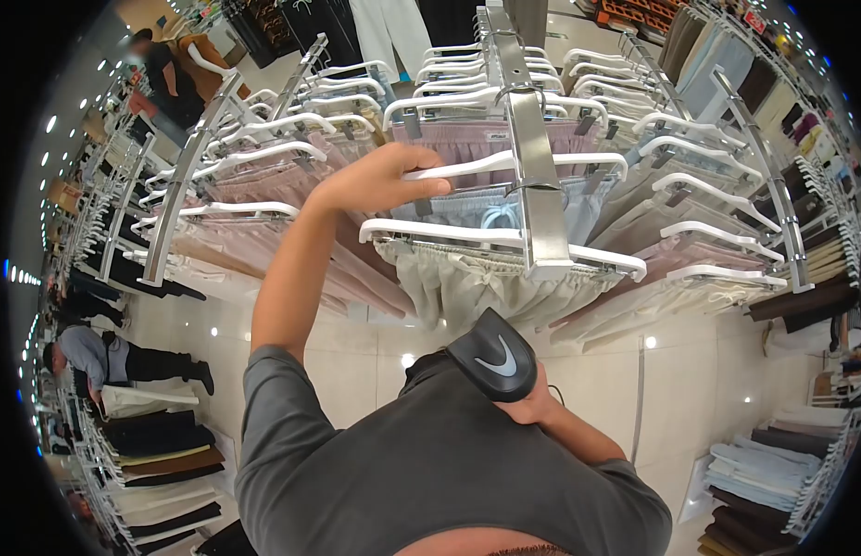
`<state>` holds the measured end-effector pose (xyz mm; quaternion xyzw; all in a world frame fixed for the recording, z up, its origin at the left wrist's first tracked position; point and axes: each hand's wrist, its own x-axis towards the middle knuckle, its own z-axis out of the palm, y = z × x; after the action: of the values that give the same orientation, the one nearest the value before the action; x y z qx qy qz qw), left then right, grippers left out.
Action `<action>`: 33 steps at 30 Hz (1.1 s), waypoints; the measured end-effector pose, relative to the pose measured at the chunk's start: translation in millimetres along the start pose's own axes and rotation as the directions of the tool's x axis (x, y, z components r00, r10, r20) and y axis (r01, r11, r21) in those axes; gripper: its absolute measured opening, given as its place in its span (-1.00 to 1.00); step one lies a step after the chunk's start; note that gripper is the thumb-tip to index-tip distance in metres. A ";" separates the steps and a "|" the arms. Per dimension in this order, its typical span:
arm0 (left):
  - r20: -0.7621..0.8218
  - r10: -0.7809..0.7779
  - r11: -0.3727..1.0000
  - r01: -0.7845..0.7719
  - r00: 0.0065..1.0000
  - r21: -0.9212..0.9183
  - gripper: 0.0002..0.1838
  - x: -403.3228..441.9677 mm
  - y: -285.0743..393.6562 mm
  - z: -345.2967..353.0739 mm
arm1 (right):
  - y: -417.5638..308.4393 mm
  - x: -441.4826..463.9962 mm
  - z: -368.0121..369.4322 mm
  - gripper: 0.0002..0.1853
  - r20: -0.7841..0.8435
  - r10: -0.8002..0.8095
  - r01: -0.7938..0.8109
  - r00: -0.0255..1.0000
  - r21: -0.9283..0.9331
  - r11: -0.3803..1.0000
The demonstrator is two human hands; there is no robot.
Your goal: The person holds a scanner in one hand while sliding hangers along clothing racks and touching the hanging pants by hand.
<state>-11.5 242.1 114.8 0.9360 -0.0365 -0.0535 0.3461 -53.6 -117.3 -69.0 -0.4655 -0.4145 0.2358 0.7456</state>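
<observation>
My left hand [390,179] reaches forward over the rack, its fingers and thumb closed on the end of a white hanger [477,168]. Light blue elastic-waist trousers [490,208] with a drawstring hang below that hanger. Just nearer to me, cream trousers [495,283] hang from another white hanger [439,230]. Behind my hand is a pink pair [486,139] with a small label. Low in front of my chest, my right hand [527,400] is closed around a black handheld device [492,357] with a grey curved mark; its grip is hidden.
A metal rail [537,185] runs away from me through the hangers. Side rails [189,185] [764,176] carry more trousers. Folded clothes [166,454] are stacked at lower left, and others [764,473] at lower right. People [125,357] [166,79] stand on the left.
</observation>
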 end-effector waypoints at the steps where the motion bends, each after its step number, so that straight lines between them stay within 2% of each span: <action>1: -0.057 0.023 0.995 -0.029 0.998 -0.099 -0.66 -2.5 -1.9 4.0 | -6.8 3.4 -0.2 -0.59 0.015 0.031 -0.031 0.999 0.003 1.000; 2: -0.053 0.023 0.995 -0.028 0.998 -0.097 -0.66 -4.0 -2.2 5.1 | -12.0 6.8 0.6 -0.65 0.028 0.062 -0.063 0.998 0.008 0.998; 4: -0.081 0.135 0.968 -0.149 0.988 -0.200 -0.69 -7.6 3.0 4.8 | -13.9 10.7 2.1 -0.68 0.015 0.068 -0.068 0.998 0.013 0.998; 7: -0.075 0.142 0.950 -0.157 0.987 -0.269 -0.72 -9.6 20.7 2.9 | -13.4 13.3 4.4 -0.72 0.008 0.090 -0.090 0.996 0.025 0.996; 12: -0.027 0.131 0.954 -0.133 0.991 -0.269 -0.71 1.9 29.6 14.5 | -5.9 11.4 4.9 -0.74 0.039 0.116 -0.118 0.992 0.054 0.992; 14: 0.007 0.150 0.947 -0.141 0.989 -0.288 -0.70 6.5 21.1 25.8 | 0.1 7.9 6.2 -0.73 0.063 0.090 -0.089 0.994 -0.011 0.996; 20: -0.020 0.043 0.951 -0.047 0.999 -0.304 -0.67 -12.2 -0.9 57.1 | -0.6 10.7 27.5 -0.74 0.011 0.129 -0.130 0.992 0.082 0.988; 23: -0.073 0.016 0.933 -0.041 0.997 -0.356 -0.65 -33.8 -18.7 66.9 | 2.4 10.6 34.7 -0.73 0.064 0.151 -0.153 0.987 0.038 0.987; 26: -0.151 -0.027 0.927 -0.031 0.988 -0.373 -0.74 -65.2 -26.7 69.2 | 2.0 16.0 51.2 -0.73 0.071 0.183 -0.187 0.980 0.056 0.981; 29: -0.156 -0.087 0.904 0.012 0.984 -0.427 -0.75 -102.4 -37.5 66.1 | 7.6 21.0 73.0 -0.74 0.059 0.193 -0.193 0.979 0.002 0.981; 33: -0.186 -0.074 0.888 -0.021 0.980 -0.460 -0.79 -158.2 -54.8 48.4 | 13.7 26.4 111.8 -0.75 0.043 0.229 -0.229 0.972 -0.007 0.973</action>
<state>-172.7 269.1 54.5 0.8284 0.0247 0.0281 0.5589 -132.3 -35.9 -45.7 -0.5056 -0.3745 0.3301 0.7037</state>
